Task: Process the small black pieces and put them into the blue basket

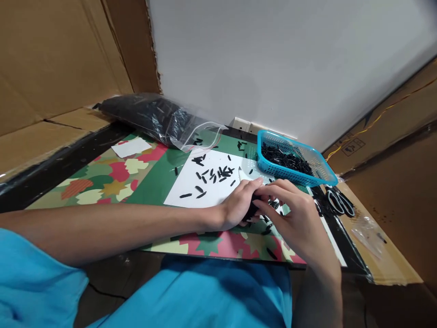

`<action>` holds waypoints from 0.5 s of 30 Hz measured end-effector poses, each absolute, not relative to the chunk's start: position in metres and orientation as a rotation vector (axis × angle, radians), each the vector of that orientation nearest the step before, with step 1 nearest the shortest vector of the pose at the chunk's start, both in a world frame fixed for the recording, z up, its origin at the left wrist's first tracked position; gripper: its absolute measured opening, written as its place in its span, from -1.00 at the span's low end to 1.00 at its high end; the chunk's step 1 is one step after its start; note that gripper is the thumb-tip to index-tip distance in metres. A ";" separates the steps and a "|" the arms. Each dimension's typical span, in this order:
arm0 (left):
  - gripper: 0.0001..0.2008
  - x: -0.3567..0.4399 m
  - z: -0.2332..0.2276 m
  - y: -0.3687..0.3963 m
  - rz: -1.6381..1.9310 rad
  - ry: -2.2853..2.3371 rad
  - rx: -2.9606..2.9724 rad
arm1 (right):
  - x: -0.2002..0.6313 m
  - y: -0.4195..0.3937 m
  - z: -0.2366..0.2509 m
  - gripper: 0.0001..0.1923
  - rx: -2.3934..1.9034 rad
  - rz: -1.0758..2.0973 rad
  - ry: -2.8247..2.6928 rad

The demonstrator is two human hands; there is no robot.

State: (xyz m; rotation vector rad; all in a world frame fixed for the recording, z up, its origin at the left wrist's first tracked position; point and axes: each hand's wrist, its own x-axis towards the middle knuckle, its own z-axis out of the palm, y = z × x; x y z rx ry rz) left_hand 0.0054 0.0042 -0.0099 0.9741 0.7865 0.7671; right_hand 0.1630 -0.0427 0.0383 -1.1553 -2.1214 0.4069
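My left hand (239, 202) is closed around a dark bundle of small black pieces (251, 210) at the near edge of the white sheet. Over it, my right hand (290, 202) pinches with thumb and fingers at the top of that bundle; the fingertips partly hide what they grip. Several loose black strips (223, 172) lie scattered on the white sheet (184, 182), and more lie under and beside my hands. The exact kind of these small pieces cannot be made out.
Behind my right hand stands a blue plastic basket (321, 169) with many black pieces inside. A clear zip bag (150, 116) full of black material lies at the back left. Scissors (336, 200) and a small clear bag (367, 234) rest at the right. Cardboard walls (51, 59) flank the table.
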 end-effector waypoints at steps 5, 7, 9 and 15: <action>-0.48 0.007 -0.008 0.003 0.779 0.667 0.987 | 0.166 -0.041 0.030 -0.85 -1.115 0.367 -2.058; -0.52 0.007 -0.007 0.003 0.779 0.611 0.982 | 0.170 -0.044 0.028 -0.86 -1.136 0.349 -1.952; -0.56 0.006 -0.007 0.004 0.760 0.585 0.993 | 0.175 -0.047 0.025 -0.89 -1.160 0.349 -1.832; -0.60 0.002 -0.007 0.005 0.725 0.572 0.988 | 0.182 -0.052 0.006 -0.90 -1.117 0.379 -1.619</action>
